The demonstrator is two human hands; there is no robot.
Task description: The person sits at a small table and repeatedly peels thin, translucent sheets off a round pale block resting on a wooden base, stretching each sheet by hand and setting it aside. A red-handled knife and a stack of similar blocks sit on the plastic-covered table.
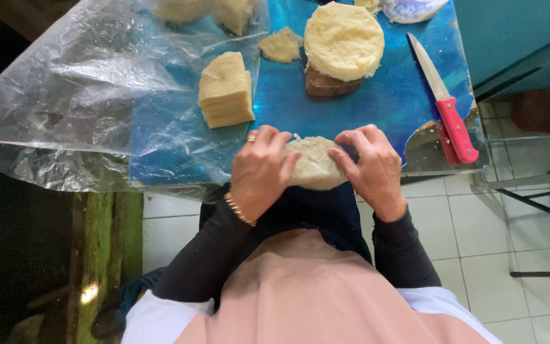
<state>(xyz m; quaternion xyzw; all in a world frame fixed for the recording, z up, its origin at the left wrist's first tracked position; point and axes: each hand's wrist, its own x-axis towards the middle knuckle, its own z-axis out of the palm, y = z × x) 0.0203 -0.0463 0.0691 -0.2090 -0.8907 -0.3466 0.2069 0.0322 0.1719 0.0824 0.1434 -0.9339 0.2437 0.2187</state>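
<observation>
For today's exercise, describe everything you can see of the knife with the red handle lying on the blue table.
The knife lies flat on the glossy blue table, near its right edge, untouched by either hand. Its pale, metallic-looking blade is long and narrow, with the tip pointing to the far side, up and slightly left in the picture. The handle is bright red, plastic-looking, with what appear to be small rivets, and its butt lies close to the table's near corner. It rests right of the round stack of pale sheets, apart from it.

Table (377, 102) bears knife (444, 99) at right; round stack (344, 41) behind both hands; folded stack (226, 90) left, on plastic sheet (84, 95).
</observation>
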